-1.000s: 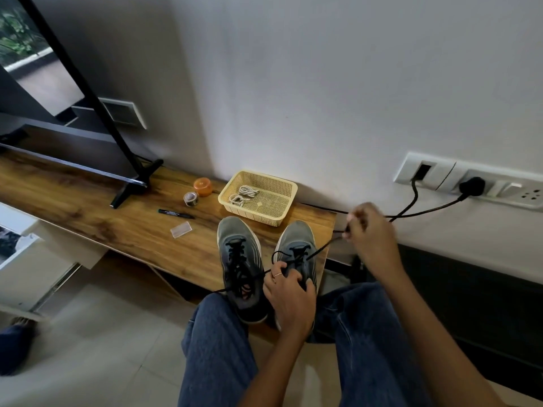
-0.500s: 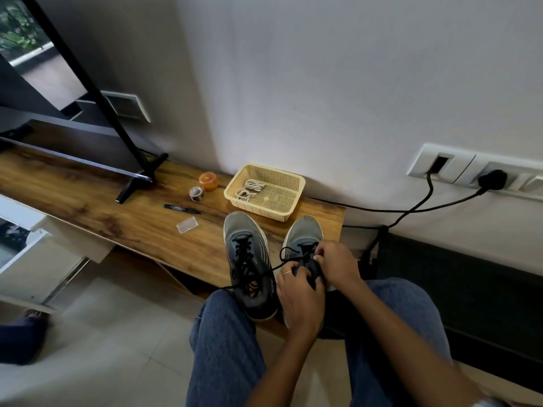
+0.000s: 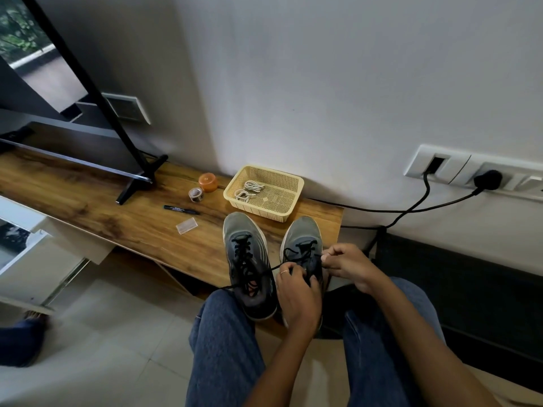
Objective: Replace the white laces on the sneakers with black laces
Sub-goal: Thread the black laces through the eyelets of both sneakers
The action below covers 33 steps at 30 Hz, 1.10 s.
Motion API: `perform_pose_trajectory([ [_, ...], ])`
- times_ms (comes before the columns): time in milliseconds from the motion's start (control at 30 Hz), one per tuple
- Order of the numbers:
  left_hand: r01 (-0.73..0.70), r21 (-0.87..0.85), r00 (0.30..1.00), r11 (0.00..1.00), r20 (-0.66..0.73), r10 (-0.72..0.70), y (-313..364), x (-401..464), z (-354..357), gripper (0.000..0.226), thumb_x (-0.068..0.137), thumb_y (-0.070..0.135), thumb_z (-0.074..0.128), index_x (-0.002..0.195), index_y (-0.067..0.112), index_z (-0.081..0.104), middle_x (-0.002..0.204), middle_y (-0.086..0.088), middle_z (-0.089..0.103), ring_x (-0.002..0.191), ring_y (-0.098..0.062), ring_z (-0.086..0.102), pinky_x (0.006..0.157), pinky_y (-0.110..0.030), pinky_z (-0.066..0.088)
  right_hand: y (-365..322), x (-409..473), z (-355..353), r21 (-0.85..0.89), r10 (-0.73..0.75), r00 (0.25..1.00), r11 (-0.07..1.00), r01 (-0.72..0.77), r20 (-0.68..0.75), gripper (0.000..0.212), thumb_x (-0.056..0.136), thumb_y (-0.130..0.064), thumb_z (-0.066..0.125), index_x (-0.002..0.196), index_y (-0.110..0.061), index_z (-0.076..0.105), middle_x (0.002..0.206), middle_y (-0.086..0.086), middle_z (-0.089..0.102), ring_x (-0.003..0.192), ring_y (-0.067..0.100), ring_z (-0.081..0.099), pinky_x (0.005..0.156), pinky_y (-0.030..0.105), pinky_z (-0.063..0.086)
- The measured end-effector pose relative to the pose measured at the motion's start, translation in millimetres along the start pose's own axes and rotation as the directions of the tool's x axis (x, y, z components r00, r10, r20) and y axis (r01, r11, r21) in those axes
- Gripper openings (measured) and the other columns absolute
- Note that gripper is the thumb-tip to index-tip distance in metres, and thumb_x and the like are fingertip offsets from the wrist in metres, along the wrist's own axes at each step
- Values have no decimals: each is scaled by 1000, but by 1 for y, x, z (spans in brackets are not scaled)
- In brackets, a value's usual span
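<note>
At the tongue of the right-hand sneaker (image 3: 302,245), both hands are busy with the black lace (image 3: 296,254). The right hand (image 3: 349,267) has its fingers curled, fingertips pinched together at the shoe's outer eyelet row, apparently on a lace end, though the end itself is too small to make out. The left hand (image 3: 298,292), a ring on one finger, curls down over the shoe's collar and seems to grip lace there; one strand runs from under it leftward across the left-hand sneaker (image 3: 246,259) and off the front edge of the wooden shelf (image 3: 117,218).

Both sneakers stand toes to the wall near the shelf's right end, each already showing black lacing up the front. The white laces (image 3: 248,190) lie coiled in the yellow basket (image 3: 289,211) just behind the toes. So the job looks close to done, with the upper eyelets or tightening left on the right-hand shoe.

The risks, as I judge them: the free strand draped over the other shoe could snag its lacing when pulled, or the ends could finish uneven if one side is drawn harder. The shoe sits near the shelf's edge, so a sharp tug toward the knees could drag it off.

A marker (image 3: 180,209), a tape roll (image 3: 196,194) and an orange cap (image 3: 208,182) sit further left.
</note>
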<state>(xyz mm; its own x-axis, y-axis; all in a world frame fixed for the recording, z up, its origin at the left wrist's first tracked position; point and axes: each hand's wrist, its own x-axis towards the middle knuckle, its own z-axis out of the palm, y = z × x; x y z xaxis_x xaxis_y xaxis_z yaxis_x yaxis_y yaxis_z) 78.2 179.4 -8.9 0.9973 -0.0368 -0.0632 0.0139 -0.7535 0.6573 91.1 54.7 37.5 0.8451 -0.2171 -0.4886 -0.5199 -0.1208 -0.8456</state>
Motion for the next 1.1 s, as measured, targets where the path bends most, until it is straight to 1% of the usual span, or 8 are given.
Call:
perform_pose_trajectory([
  [100,24,-20,1000,1000,-8,-24,1,2,0,20,92,27,58,103,11,63,125,-1,48,116,-17,42,94,-30,42,-9,-15,-7,-5,-20,999,1000,20,38,16,91,-4,58,76,-7,56,120,24,57,96,20,59,77,28,48],
  [233,25,-26,1000,999,-11,-25,2,1,-1,21,92,27,57,105,11,64,126,0,47,117,-16,42,95,-29,41,-13,-32,-22,-154,-86,995,984,94,57,19,89,-7,62,70,-9,58,114,14,59,86,11,53,73,26,42],
  [333,18,-21,1000,1000,-5,-18,2,-1,0,21,92,27,58,106,12,64,126,1,47,117,-16,42,96,-29,41,-12,-39,-33,-229,-110,993,967,116,36,14,86,-4,63,78,7,62,109,15,58,98,13,52,78,23,39],
  [700,38,-35,999,999,10,-37,2,1,-2,20,92,26,57,106,13,63,129,1,47,119,-16,41,97,-30,41,-20,-63,-57,-231,-123,981,961,155,149,11,85,-1,64,77,6,61,107,6,55,92,14,52,76,18,42],
  [833,38,-31,999,999,17,-37,2,1,-1,20,92,27,57,107,14,63,128,1,47,118,-15,41,96,-30,42,-17,-68,-57,-193,-82,977,974,120,194,17,83,-1,66,68,-9,64,115,9,55,102,15,54,77,19,41],
  [900,35,-32,999,999,21,-35,1,1,-1,20,92,27,57,107,14,63,128,1,47,118,-15,41,97,-30,42,-14,-67,-55,-197,-68,977,974,108,201,16,84,-3,66,69,-10,65,108,12,60,96,15,57,76,20,43],
  [1000,33,-30,999,999,23,-32,1,2,-2,21,92,30,57,106,15,63,127,1,47,118,-14,40,98,-29,41,-6,-59,-52,-361,-47,980,925,116,196,10,86,-14,68,78,-8,69,84,4,67,82,13,62,75,24,48],
  [1100,17,-20,1000,1000,13,-17,1,0,-1,24,90,34,59,104,16,64,125,1,48,118,-15,41,97,-29,40,6,-44,-46,-555,-6,994,830,63,105,13,85,-28,70,89,-17,67,88,-2,66,85,11,61,78,28,49],
])
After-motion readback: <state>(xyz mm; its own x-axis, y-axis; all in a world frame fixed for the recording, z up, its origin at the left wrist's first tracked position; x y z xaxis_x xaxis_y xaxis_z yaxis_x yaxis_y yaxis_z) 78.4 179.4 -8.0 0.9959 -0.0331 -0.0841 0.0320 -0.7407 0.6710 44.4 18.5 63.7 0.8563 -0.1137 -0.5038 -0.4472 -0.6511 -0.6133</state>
